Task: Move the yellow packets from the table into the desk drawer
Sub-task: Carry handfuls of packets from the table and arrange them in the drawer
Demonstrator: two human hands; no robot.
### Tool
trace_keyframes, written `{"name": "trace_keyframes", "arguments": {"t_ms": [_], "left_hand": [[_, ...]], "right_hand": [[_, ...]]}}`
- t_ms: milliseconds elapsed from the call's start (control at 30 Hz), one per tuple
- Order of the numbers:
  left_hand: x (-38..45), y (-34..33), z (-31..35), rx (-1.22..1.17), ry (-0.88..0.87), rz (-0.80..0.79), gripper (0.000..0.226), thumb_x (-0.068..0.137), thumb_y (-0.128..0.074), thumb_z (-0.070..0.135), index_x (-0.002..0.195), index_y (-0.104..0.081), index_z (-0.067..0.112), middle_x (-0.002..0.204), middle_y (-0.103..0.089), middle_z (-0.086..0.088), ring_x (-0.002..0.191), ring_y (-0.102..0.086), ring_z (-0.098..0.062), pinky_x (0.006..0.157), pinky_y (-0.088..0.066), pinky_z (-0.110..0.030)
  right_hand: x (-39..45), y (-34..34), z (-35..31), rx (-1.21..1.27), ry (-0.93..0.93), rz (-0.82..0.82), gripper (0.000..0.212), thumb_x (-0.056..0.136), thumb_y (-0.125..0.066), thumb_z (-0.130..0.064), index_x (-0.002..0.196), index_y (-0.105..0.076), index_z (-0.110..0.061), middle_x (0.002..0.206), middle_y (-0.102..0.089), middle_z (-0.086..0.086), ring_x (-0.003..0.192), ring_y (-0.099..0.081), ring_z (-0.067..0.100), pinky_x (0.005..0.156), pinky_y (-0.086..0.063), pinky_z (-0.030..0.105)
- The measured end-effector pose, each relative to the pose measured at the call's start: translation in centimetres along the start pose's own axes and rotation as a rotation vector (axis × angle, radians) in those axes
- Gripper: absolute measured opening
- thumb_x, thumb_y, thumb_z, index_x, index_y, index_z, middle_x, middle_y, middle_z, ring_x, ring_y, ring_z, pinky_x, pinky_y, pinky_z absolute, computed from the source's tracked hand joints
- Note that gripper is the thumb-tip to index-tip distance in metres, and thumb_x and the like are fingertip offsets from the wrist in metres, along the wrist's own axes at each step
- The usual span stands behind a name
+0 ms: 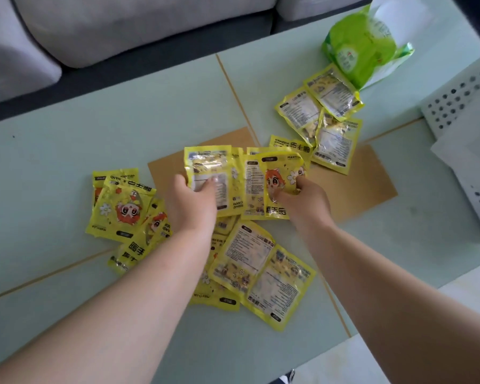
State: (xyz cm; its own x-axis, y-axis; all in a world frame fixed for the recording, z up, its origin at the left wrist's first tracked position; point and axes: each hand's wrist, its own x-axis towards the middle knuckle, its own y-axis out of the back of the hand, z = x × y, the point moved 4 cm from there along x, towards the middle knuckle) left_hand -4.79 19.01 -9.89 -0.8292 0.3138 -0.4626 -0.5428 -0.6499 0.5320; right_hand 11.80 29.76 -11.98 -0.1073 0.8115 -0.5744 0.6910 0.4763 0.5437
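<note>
Pale green table, grey sofa behind, yellow packets scattered

Head view, single frame. Two bare forearms enter from the bottom of the frame, one from the lower left corner, one from the lower right edge. No sleeves visible on either arm up to the frame border; both are uncovered from wrist to where they leave the picture. Left hand sits at centre frame, right hand just right of centre. No watch, bracelet, ring or glove seen on either wrist or on the fingers that show. Fingernails of the left hand appear short and unpainted; the right hand's nails cannot be made out. No markings visible.
</note>
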Motion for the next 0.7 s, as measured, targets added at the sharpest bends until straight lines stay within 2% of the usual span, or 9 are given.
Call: {"name": "trace_keyframes", "arguments": {"t_ms": [100, 200, 300, 400, 467, 533, 567, 633, 700], "left_hand": [[1.1, 2.2, 0.3, -0.123, 0.027, 0.047, 0.042, 0.084, -0.069, 0.027, 0.114, -0.049, 0.006, 0.104, -0.059, -0.001, 0.09, -0.058, -0.019, 0.071, -0.048, -0.031], [2.0, 2.9, 0.0, -0.237, 0.096, 0.011, 0.037, 0.083, -0.07, 0.016, 0.111, -0.045, 0.018, 0.096, -0.052, 0.011, 0.081, -0.053, -0.007, 0.058, -0.037, -0.015], [2.4, 2.9, -0.3, -0.195, 0.133, -0.054, 0.032, 0.083, -0.07, 0.02, 0.104, -0.053, 0.004, 0.096, -0.06, -0.001, 0.077, -0.051, -0.014, 0.054, -0.033, -0.021], [2.3, 2.3, -0.3, -0.142, 0.141, -0.113, 0.029, 0.084, -0.069, 0.026, 0.1, -0.057, 0.004, 0.095, -0.061, -0.007, 0.074, -0.051, -0.016, 0.054, -0.033, -0.024], [2.3, 1.8, -0.2, -0.143, 0.146, -0.16, 0.024, 0.084, -0.069, 0.027, 0.091, -0.054, 0.008, 0.09, -0.058, -0.004, 0.072, -0.049, -0.013, 0.058, -0.034, -0.024], [2.2, 1.4, 0.0, -0.17, 0.166, -0.218, 0.023, 0.084, -0.07, 0.028, 0.088, -0.052, 0.014, 0.093, -0.058, -0.001, 0.083, -0.052, -0.016, 0.072, -0.035, -0.029], [2.2, 1.1, 0.0, -0.187, 0.182, -0.239, 0.023, 0.083, -0.07, 0.028, 0.089, -0.053, 0.015, 0.096, -0.058, -0.001, 0.089, -0.053, -0.018, 0.077, -0.033, -0.031], [1.9, 0.4, 0.4, -0.191, 0.188, -0.262, 0.023, 0.084, -0.069, 0.028, 0.094, -0.054, 0.014, 0.098, -0.06, -0.002, 0.094, -0.053, -0.02, 0.073, -0.034, -0.029], [1.7, -0.4, 0.7, -0.164, 0.172, -0.256, 0.021, 0.087, -0.066, 0.027, 0.098, -0.054, 0.014, 0.092, -0.056, 0.003, 0.09, -0.05, -0.019, 0.061, -0.032, -0.025]], "right_hand": [[-0.2, -1.3, -0.9, -0.191, 0.031, 0.015, 0.024, 0.077, -0.068, -0.041, 0.087, -0.056, -0.022, 0.122, -0.05, 0.006, 0.097, -0.053, 0.025, 0.074, -0.044, 0.032], [-0.7, -1.8, -1.5, -0.241, -0.011, 0.041, 0.035, 0.079, -0.07, -0.038, 0.102, -0.049, -0.021, 0.127, -0.04, 0.004, 0.091, -0.052, 0.025, 0.071, -0.043, 0.032], [-0.7, -1.7, -1.9, -0.115, -0.065, 0.065, 0.062, 0.074, -0.076, -0.033, 0.123, -0.04, -0.021, 0.128, -0.048, 0.002, 0.099, -0.056, 0.027, 0.073, -0.046, 0.034], [-0.8, -1.4, -1.8, -0.006, -0.128, 0.003, 0.082, 0.075, -0.077, -0.028, 0.14, -0.026, -0.026, 0.131, -0.052, 0.0, 0.11, -0.055, 0.026, 0.075, -0.04, 0.031], [-0.8, -1.0, -1.6, -0.005, -0.121, -0.024, 0.06, 0.075, -0.076, -0.03, 0.127, -0.045, -0.024, 0.113, -0.062, -0.002, 0.097, -0.058, 0.022, 0.071, -0.041, 0.028], [-0.4, -0.2, -1.3, 0.013, -0.1, -0.004, 0.023, 0.076, -0.074, -0.032, 0.093, -0.06, -0.027, 0.087, -0.067, -0.007, 0.084, -0.062, 0.02, 0.066, -0.045, 0.028], [-0.1, 0.3, -1.3, 0.036, -0.094, 0.019, 0.015, 0.076, -0.074, -0.033, 0.082, -0.061, -0.028, 0.08, -0.067, -0.009, 0.082, -0.064, 0.02, 0.067, -0.048, 0.029], [0.5, 1.1, -1.4, 0.064, -0.06, 0.076, 0.014, 0.074, -0.074, -0.034, 0.074, -0.061, -0.029, 0.084, -0.068, -0.006, 0.082, -0.064, 0.018, 0.069, -0.049, 0.028], [1.2, 1.0, -1.6, 0.029, -0.007, 0.097, 0.016, 0.071, -0.075, -0.038, 0.079, -0.064, -0.028, 0.101, -0.066, -0.001, 0.086, -0.063, 0.017, 0.072, -0.049, 0.028]]}}
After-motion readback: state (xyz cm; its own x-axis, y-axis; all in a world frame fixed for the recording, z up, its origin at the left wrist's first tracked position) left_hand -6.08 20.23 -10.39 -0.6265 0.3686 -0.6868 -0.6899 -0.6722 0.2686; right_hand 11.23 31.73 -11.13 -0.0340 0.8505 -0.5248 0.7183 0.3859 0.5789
